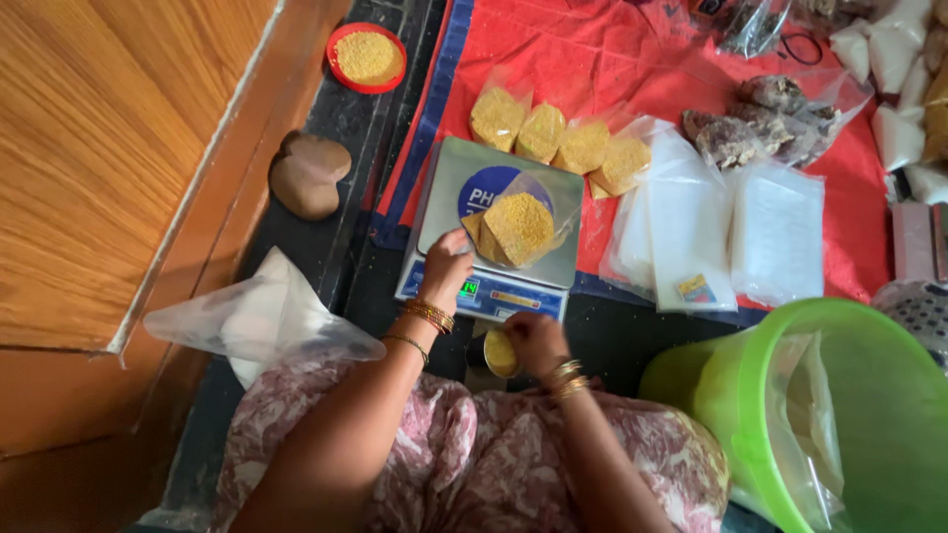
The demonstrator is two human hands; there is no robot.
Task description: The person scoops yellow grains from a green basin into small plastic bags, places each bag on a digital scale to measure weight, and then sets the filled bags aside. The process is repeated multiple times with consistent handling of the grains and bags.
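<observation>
Yellow grain bag on scale pinched by left hand, right hand gripping small cup, green bucket beside.

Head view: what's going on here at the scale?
A seated person's left hand holds a clear bag of yellow grain on a digital scale. The right hand holds a small cup of grain just below the scale. Four filled bags lie on the red sheet behind.

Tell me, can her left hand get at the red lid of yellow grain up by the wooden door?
Probably only by leaning. The left hand rests at the bag on the scale; the red lid lies well beyond, nothing between.
</observation>
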